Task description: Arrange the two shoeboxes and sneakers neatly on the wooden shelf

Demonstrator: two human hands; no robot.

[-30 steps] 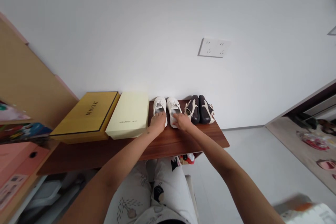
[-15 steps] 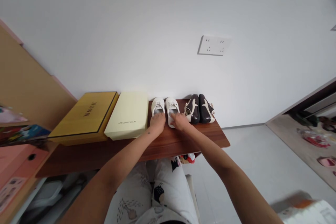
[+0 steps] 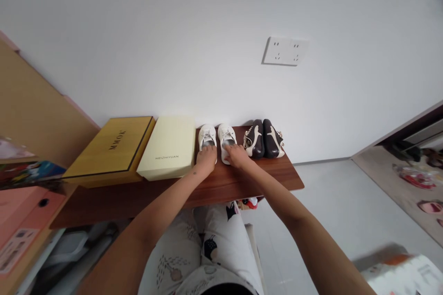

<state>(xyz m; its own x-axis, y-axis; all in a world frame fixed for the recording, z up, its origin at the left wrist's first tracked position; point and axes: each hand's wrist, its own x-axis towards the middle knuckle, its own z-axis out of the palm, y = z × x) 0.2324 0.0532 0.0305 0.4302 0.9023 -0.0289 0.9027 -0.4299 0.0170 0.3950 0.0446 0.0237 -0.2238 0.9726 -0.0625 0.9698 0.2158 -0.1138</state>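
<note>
Two white sneakers stand side by side on a dark wooden shelf top, toes toward the wall. My left hand is closed on the heel of the left white sneaker. At the right white sneaker, my right hand grips the heel, its fingers at the shoe's opening. Just right of that hand sits a pair of dark brown and cream sneakers, heels turned toward me. A pale yellow shoebox lies left of the white pair.
A golden box marked MMOK lies at the shelf's left. Pink boxes are stacked at the far left. The wall behind carries a white socket plate. Grey floor lies to the right, with a pink slipper farther off.
The view has tilted slightly, so the wall socket and shelf sit a little higher. Both hands stay at the heels of the white sneakers, with no clear movement of the shoes.
</note>
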